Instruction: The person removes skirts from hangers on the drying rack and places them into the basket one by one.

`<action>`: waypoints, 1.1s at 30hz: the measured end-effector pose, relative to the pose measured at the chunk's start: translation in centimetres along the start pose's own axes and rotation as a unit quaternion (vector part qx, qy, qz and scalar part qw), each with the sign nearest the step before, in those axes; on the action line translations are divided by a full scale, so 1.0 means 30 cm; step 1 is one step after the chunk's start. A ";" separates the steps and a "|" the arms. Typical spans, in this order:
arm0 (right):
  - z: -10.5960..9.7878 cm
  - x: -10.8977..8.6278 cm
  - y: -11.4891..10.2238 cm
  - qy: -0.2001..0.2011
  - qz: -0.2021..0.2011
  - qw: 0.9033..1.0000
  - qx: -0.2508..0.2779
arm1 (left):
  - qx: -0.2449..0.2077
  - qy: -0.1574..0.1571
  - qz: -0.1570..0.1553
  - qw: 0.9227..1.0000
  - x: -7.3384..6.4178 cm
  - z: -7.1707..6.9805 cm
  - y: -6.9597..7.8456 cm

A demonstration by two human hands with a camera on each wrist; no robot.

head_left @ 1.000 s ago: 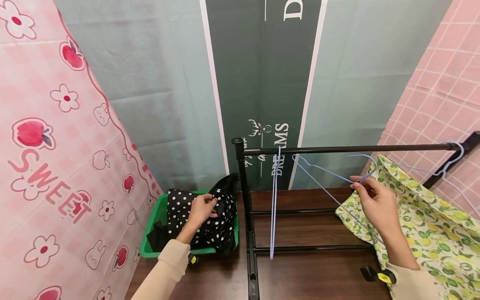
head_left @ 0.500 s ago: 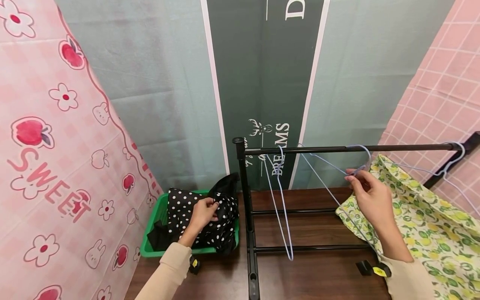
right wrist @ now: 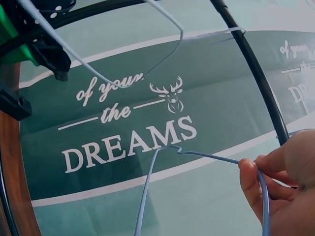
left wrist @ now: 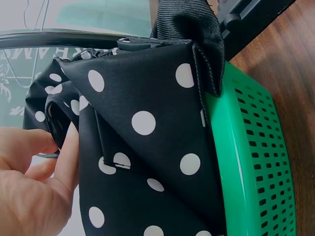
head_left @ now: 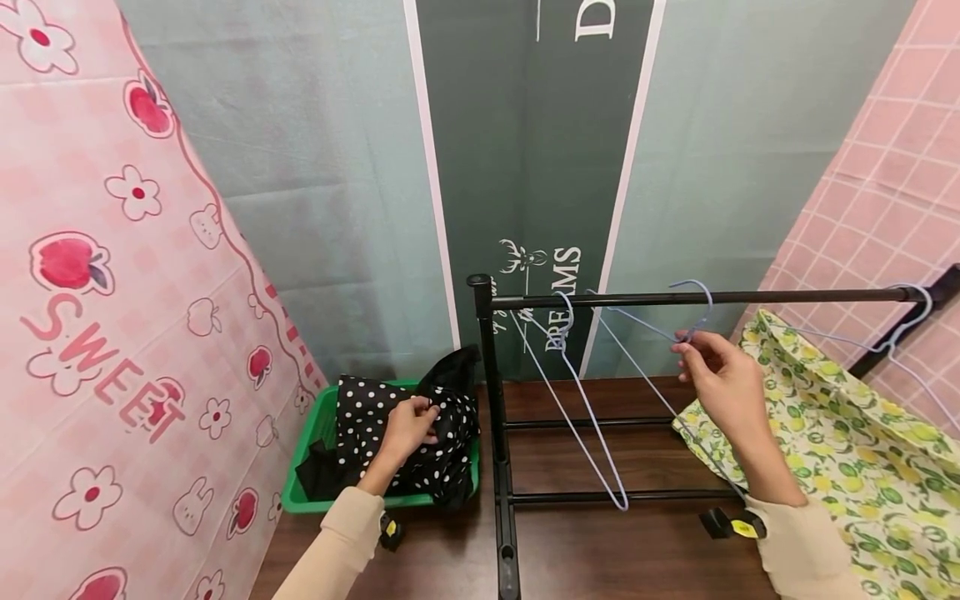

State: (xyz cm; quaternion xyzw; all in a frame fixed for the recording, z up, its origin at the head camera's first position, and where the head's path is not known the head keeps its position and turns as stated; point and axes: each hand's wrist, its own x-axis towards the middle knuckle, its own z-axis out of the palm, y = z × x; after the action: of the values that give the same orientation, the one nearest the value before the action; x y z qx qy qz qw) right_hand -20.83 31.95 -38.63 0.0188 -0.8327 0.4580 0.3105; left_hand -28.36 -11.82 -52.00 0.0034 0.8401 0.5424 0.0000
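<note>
The right hand (head_left: 723, 379) pinches a hanger (right wrist: 211, 157) by the rail (head_left: 615, 300); the left hand (head_left: 408, 427) pinches dotted cloth (left wrist: 142, 123) in the left-side basket (left wrist: 234, 157). Hanger handling seems underway; next likely needs careful hook (head_left: 709, 305) guidance.

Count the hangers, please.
3: the left hanger hooked on the rail, the middle hanger held by the right hand, and the far-right hanger near the rail's end. More may be hidden.

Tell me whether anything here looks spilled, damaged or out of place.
Nothing looks spilled or damaged. One mildly untidy spot: a black piece of fabric sticks up past the rim of the green basket, beside the rack's post, instead of lying down with the bunched polka-dot cloth.
</note>
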 end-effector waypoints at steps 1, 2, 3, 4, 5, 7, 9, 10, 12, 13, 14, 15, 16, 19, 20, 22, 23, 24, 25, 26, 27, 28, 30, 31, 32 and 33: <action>0.004 0.001 0.000 -0.001 0.001 1.000 0.002 | 0.001 -0.001 0.000 1.000 0.000 0.001 0.000; 0.007 0.001 0.000 -0.004 0.003 1.000 0.004 | 0.002 -0.001 0.000 1.000 0.001 0.001 -0.002; 0.011 0.002 0.001 -0.006 0.004 1.000 0.006 | 0.001 -0.002 -0.003 1.000 0.002 0.002 -0.002; 0.015 0.002 0.001 -0.008 0.006 1.000 0.008 | 0.002 -0.003 -0.002 1.000 0.002 0.002 -0.003; 0.019 0.002 0.002 -0.010 0.006 1.000 0.012 | 0.002 -0.004 -0.003 1.000 0.003 0.002 -0.005; 0.027 0.001 0.006 -0.013 0.007 1.000 0.020 | 0.003 -0.007 -0.001 1.000 0.002 0.002 -0.009; 0.035 0.000 0.010 -0.014 0.008 1.000 0.024 | 0.005 -0.010 0.001 1.000 0.000 0.001 -0.013; 0.039 0.000 0.014 -0.016 0.008 0.999 0.030 | 0.006 -0.011 0.002 1.000 -0.001 0.001 -0.017; 0.045 -0.002 0.019 -0.019 0.007 0.999 0.033 | 0.012 -0.014 0.001 1.000 -0.002 0.000 -0.023; 0.048 -0.003 0.022 -0.022 0.006 0.999 0.032 | 0.015 -0.015 0.001 1.000 -0.002 0.000 -0.027; 0.051 -0.004 0.023 -0.025 0.003 0.999 0.028 | 0.017 -0.015 0.000 1.000 -0.001 0.001 -0.031; 0.054 -0.004 0.024 -0.028 0.000 0.999 0.027 | 0.020 -0.016 0.001 1.000 0.000 0.001 -0.037; 0.056 -0.005 0.024 -0.032 -0.003 0.999 0.023 | 0.022 -0.016 -0.002 1.000 0.000 0.001 -0.043; 0.063 -0.010 0.019 -0.046 -0.010 0.999 0.003 | 0.030 -0.019 -0.008 0.999 0.001 0.003 -0.061; 0.064 -0.013 0.016 -0.051 -0.012 0.999 -0.005 | 0.033 -0.019 -0.010 0.999 0.001 0.004 -0.067; 0.067 -0.016 0.011 -0.061 -0.012 0.998 -0.019 | 0.042 -0.019 -0.013 0.999 0.000 0.005 -0.073; 0.067 -0.018 0.009 -0.065 -0.012 0.997 -0.027 | 0.051 -0.018 -0.010 0.999 -0.001 0.005 -0.075; 0.068 -0.019 0.008 -0.069 -0.012 0.997 -0.031 | 0.059 -0.017 -0.008 0.998 -0.001 0.005 -0.076; 0.069 -0.019 0.007 -0.073 -0.014 0.997 -0.035 | 0.066 -0.016 -0.006 0.998 -0.001 0.006 -0.077; 0.069 -0.020 0.007 -0.076 -0.014 0.996 -0.039 | 0.074 -0.014 -0.002 0.997 -0.001 0.006 -0.077; 0.070 -0.019 0.008 -0.078 -0.015 0.996 -0.041 | 0.081 -0.012 0.001 0.997 -0.001 0.006 -0.078; 0.071 -0.019 0.009 -0.082 -0.014 0.996 -0.043 | 0.089 -0.010 0.005 0.996 0.000 0.006 -0.078; 0.071 -0.019 0.009 -0.087 -0.011 0.995 -0.045 | 0.098 -0.006 0.013 0.995 0.002 0.006 -0.080; 0.069 -0.020 0.008 -0.090 -0.009 0.995 -0.048 | 0.099 -0.005 0.016 0.995 0.003 0.005 -0.080; 0.068 -0.021 0.006 -0.092 -0.006 0.994 -0.050 | 0.098 -0.005 0.016 0.995 0.002 0.004 -0.080; 0.068 -0.021 0.007 -0.095 -0.005 0.994 -0.053 | 0.096 -0.006 0.017 0.995 0.002 0.003 -0.080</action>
State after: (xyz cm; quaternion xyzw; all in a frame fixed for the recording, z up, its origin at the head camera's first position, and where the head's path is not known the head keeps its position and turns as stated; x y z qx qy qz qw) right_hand -21.40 30.33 -39.92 0.0500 -0.8815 0.4079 0.2324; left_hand -28.43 -12.75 -54.23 0.0209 0.8883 0.4588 -0.0044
